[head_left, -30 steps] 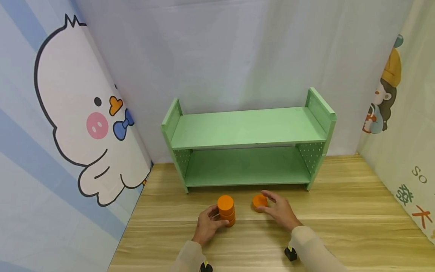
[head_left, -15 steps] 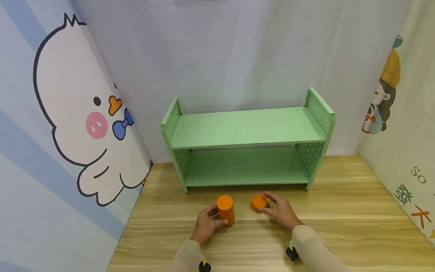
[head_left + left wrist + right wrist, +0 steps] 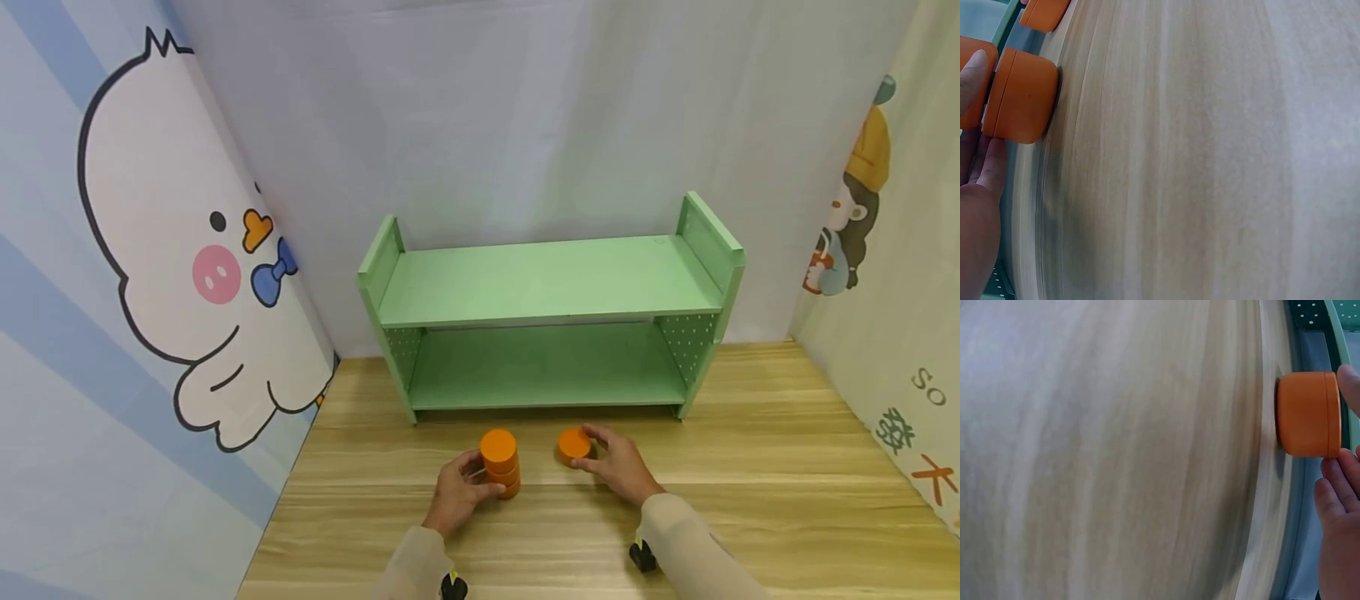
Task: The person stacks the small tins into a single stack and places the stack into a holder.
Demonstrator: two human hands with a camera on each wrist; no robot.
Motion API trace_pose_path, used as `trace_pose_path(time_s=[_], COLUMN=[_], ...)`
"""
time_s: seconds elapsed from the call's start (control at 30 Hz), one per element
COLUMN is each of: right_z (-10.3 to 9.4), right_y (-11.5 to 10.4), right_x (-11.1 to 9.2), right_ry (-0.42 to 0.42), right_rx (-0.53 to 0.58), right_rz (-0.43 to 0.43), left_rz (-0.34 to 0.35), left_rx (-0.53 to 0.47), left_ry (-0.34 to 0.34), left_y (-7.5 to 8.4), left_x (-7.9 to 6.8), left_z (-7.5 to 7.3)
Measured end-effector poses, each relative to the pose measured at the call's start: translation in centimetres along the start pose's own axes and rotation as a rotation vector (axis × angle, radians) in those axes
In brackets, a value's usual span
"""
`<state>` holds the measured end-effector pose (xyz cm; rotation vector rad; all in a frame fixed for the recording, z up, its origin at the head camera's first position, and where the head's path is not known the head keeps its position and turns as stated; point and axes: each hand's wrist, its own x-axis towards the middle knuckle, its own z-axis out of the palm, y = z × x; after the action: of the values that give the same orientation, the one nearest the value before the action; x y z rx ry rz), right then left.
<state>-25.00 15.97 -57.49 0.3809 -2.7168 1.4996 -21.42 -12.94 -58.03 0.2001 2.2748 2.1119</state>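
Two round orange lidded tins stand one on the other on the table; in the head view the upper tin hides part of the lower tin. My left hand holds this stack from the left, thumb in front and fingers behind, near the upper tin. A single matching tin stands upright to the right, apart from the stack. Thumb and fingers of my right hand are at its right side, pinching it near the lid, as the right wrist view shows.
Behind the tins stands a green two-tier shelf with raised side panels. The wood-grain table meets a pale cloth backdrop at the back. Printed cloths hang at the left and right.
My right thumb has slipped from the top of the single tin to its side. My left hand and the stack have stayed in place.
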Motion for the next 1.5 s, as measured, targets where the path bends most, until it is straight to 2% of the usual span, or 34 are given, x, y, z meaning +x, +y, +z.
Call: trace_pose_path(time_s=[0.3,0.5,0.57,0.67,0.73,0.83,1.03,1.27,1.5], right_z=[0.1,0.4,0.4,0.5,0.5,0.6,0.3,0.0,-0.2], right_y=[0.5,0.3,0.2,0.1,0.1,0.2,0.0,-0.3,-0.6], right_x=[0.5,0.5,0.5,0.5,0.5,0.4,0.3,0.1,0.2], right_ry=[0.010,0.002,-0.001,-0.006,-0.004,-0.001,0.005,0.001,0.016], right_rx=[0.003,0.003,0.011,0.020,0.024,0.020,0.000,0.056,0.052], right_rz=[0.020,0.001,0.012,0.027,0.025,0.015,-0.001,-0.006,-0.032], left_rz=[-0.013,-0.007,-0.011,-0.023,-0.029,-0.028,-0.029,-0.023,-0.001], left_rx=[0.012,0.000,-0.006,-0.013,-0.018,-0.025,-0.017,-0.007,-0.030], left_ry=[0.001,-0.004,-0.004,-0.004,-0.003,-0.005,-0.007,-0.014,-0.007], left_y=[-0.1,-0.1,0.7,0.9,0.9,0.0,0.2,0.2,0.4], left_x=[0.0,0.1,-0.2,-0.2,-0.2,0.0,-0.1,0.0,-0.1], left_z=[0.1,0.0,0.0,0.0,0.0,-0.1,0.0,0.0,0.1])
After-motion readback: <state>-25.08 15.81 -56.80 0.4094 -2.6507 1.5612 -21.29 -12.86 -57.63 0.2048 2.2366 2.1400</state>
